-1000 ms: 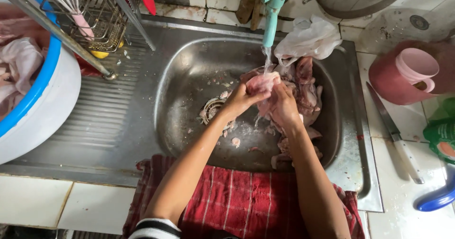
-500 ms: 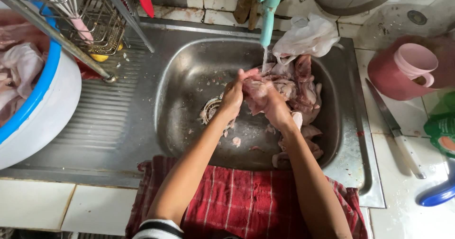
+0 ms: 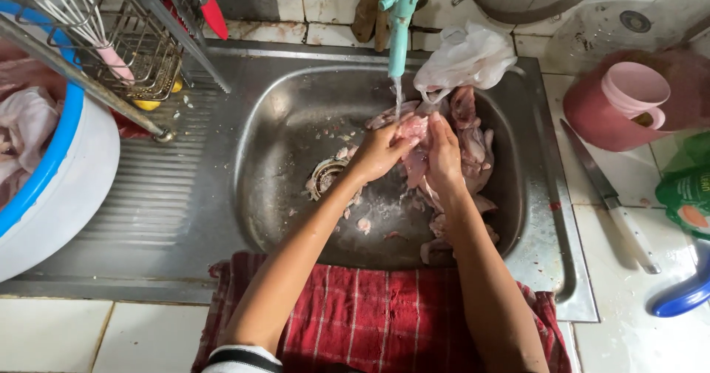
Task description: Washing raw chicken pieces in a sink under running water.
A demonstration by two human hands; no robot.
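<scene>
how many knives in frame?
1 clearly: a knife lying on the tiled counter right of the sink, near the pink mug. More may sit hidden in the wire rack.

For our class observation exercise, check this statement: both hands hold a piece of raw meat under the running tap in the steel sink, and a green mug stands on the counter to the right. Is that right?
Not quite. The head view shows the mug is pink, not green. The rest holds: the left hand and right hand hold a piece of raw meat under the running tap in the steel sink.
</scene>
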